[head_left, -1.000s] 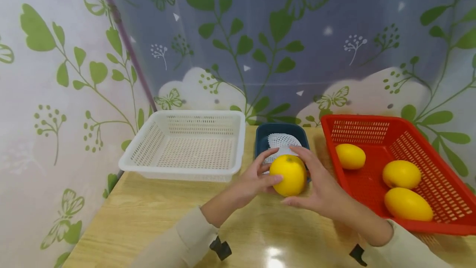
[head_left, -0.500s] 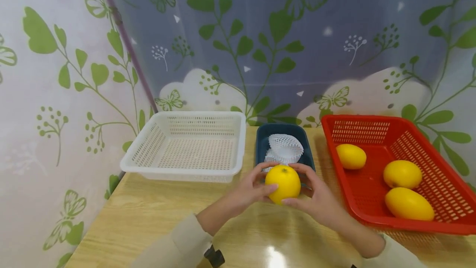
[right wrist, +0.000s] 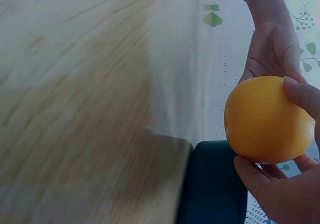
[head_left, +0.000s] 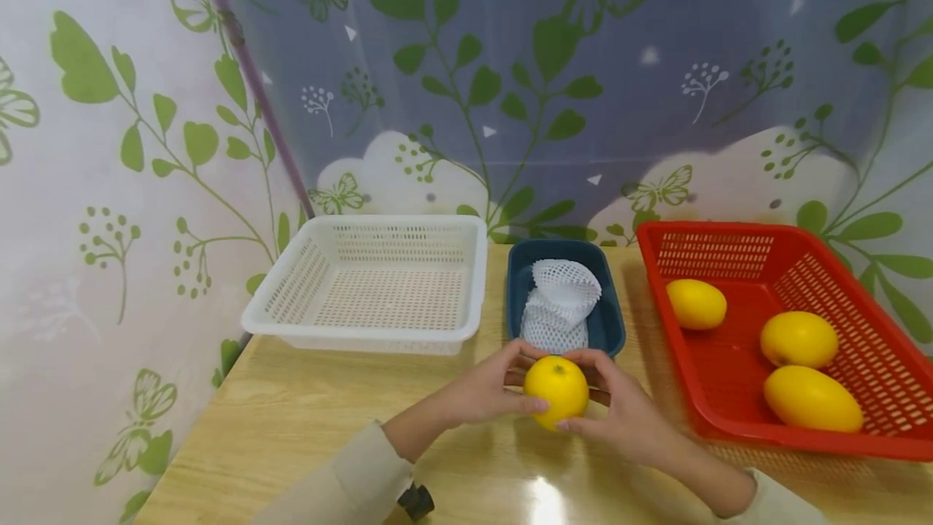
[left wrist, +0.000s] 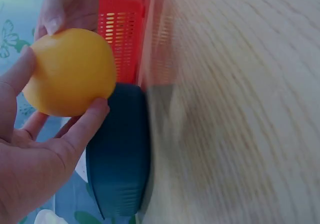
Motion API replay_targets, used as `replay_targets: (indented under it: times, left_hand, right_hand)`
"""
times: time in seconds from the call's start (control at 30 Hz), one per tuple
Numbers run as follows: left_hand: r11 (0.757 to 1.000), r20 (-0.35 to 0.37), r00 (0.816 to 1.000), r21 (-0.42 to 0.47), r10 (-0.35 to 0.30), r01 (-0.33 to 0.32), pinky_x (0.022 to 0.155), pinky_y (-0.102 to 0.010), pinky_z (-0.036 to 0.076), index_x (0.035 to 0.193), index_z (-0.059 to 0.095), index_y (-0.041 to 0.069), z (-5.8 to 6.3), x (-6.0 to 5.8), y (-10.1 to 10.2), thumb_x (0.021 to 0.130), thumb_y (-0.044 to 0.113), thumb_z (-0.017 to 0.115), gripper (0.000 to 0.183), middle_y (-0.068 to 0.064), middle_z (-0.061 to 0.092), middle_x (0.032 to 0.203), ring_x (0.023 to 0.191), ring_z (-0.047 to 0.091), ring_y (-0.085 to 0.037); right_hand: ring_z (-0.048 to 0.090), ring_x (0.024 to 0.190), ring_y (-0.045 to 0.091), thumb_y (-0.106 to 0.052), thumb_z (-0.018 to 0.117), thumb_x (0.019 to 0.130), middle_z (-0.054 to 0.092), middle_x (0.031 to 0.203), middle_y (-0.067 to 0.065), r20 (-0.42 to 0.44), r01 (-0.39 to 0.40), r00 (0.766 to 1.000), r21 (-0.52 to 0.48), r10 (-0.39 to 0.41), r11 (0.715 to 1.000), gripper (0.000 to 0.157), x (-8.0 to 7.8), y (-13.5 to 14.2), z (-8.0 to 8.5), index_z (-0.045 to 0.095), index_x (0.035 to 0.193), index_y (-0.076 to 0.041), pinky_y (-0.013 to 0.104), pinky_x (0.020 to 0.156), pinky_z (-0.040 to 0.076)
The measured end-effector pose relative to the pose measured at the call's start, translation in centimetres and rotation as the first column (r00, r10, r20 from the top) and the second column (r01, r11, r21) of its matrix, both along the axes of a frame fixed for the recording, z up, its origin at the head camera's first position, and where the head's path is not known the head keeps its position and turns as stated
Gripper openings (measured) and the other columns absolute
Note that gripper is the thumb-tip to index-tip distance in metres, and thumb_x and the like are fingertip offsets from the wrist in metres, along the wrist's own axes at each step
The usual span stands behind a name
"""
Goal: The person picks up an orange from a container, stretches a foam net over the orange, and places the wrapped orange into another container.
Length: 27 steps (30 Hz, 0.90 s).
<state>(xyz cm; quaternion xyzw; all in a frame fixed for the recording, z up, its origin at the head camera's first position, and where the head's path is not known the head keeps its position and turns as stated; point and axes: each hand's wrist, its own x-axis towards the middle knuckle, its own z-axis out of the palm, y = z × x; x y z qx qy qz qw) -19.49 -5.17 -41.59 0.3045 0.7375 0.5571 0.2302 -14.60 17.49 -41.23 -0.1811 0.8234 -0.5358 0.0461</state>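
A smooth yellow fruit [head_left: 556,391], round as seen end-on with a small stem scar on top, is held between both hands above the table. My left hand [head_left: 490,387] grips its left side with thumb in front and fingers behind; my right hand [head_left: 632,418] grips the right side likewise. The left wrist view shows the fruit [left wrist: 72,73] clear of the tabletop, and the right wrist view has the same fruit [right wrist: 267,120] between thumb and fingers. Just beyond the hands, white foam fruit nets [head_left: 563,298] lie in a dark blue tray [head_left: 611,322].
On the right, a red basket [head_left: 729,347] contains a yellow fruit [head_left: 696,304] by its left wall and two others near its right side. A white perforated basket [head_left: 472,290] stands left of the tray. Patterned cloth [head_left: 408,104] hangs behind the wooden table [head_left: 313,420].
Both hands have drawn the fruit toward the body, away from the blue tray, so the foam nets now show more fully. Their grip on it looks closer than a second ago.
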Motion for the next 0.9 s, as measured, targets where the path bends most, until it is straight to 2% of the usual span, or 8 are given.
replay_targets:
  times: [0.2,0.43,0.7,0.9]
  left_hand:
    - [0.996,-0.052,0.998,-0.091,-0.028,0.023,0.097,-0.023,0.046,0.123,0.045,0.012,-0.7,0.2,0.2,0.089,0.014,0.072,0.043,-0.003,0.052,0.131,0.117,0.052,-0.012]
    - [0.993,-0.055,0.997,-0.112,-0.046,0.04,0.097,-0.022,0.045,0.12,0.044,0.013,-1.5,0.3,0.3,0.088,0.014,0.072,0.043,-0.001,0.052,0.13,0.118,0.05,-0.011]
    - [0.997,-0.009,0.999,-0.074,-0.038,0.037,0.098,-0.024,0.045,0.124,0.044,0.011,-2.1,0.5,0.3,0.088,0.012,0.072,0.046,-0.002,0.051,0.129,0.118,0.05,-0.012]
    - [0.998,0.041,0.999,-0.061,0.001,0.002,0.095,-0.024,0.047,0.13,0.041,0.012,-2.2,0.3,0.6,0.088,0.014,0.073,0.053,-0.005,0.049,0.13,0.114,0.053,-0.015]
  right_hand:
    - [0.056,0.113,0.031,-0.027,0.086,0.073,0.052,0.129,0.014,0.035,-0.059,0.998,0.044,0.057,0.997,0.074,-0.1,0.4,-1.1,0.044,0.13,-0.006,0.04,0.096,0.05]
    - [0.057,0.114,0.029,-0.025,0.087,0.073,0.054,0.128,0.011,-0.013,-0.114,0.993,0.067,0.115,0.991,0.072,-0.3,0.6,-2.1,0.044,0.129,-0.01,0.041,0.097,0.049]
    - [0.055,0.115,0.028,-0.027,0.085,0.074,0.052,0.129,0.009,-0.014,-0.141,0.99,0.093,0.143,0.986,0.072,-0.4,0.8,-2.4,0.043,0.13,-0.011,0.043,0.097,0.048]
    - [0.056,0.112,0.027,-0.025,0.086,0.074,0.053,0.128,0.009,-0.063,-0.135,0.988,0.114,0.143,0.984,0.073,-0.7,0.8,-2.4,0.042,0.131,-0.009,0.04,0.096,0.05]
